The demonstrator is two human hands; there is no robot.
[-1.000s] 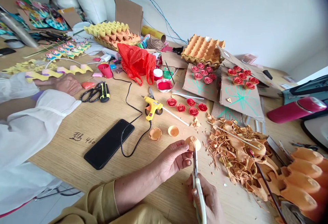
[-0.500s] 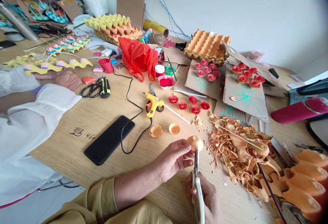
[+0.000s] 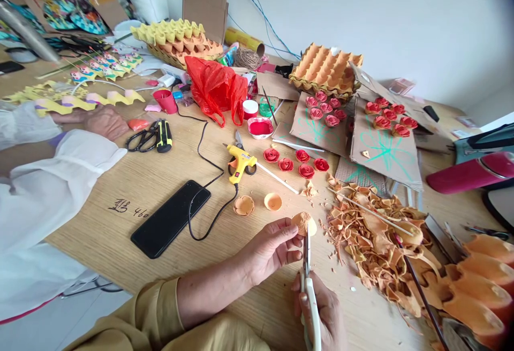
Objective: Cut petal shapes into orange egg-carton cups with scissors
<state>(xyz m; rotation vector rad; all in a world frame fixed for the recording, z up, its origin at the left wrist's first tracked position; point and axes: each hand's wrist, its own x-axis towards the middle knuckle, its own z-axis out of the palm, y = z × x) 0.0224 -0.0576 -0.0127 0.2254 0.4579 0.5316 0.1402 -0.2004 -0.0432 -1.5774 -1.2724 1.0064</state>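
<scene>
Between thumb and fingers, my left hand (image 3: 277,249) pinches an orange egg-carton cup (image 3: 302,222). My right hand (image 3: 321,308) grips white-handled scissors (image 3: 311,297), with the blades pointing away from me and their tips at the cup. Just beyond lie a cup cut into petals (image 3: 244,206) and a plain round cup (image 3: 273,201). Farther off sits a small group of red paper roses (image 3: 285,165). To the right of my hands spreads a heap of orange carton scraps (image 3: 373,249).
A yellow glue gun (image 3: 241,162) and a black phone (image 3: 171,220) lie left of centre. Another person's hand (image 3: 106,122) rests at the left by black scissors (image 3: 142,139). Red paint (image 3: 259,127), cardboard with roses (image 3: 385,147), egg trays (image 3: 327,70) and a red bottle (image 3: 469,172) stand around.
Almost nothing differs. My hands, the cup and the scissors keep nearly the same place, and the view has shifted very slightly.
</scene>
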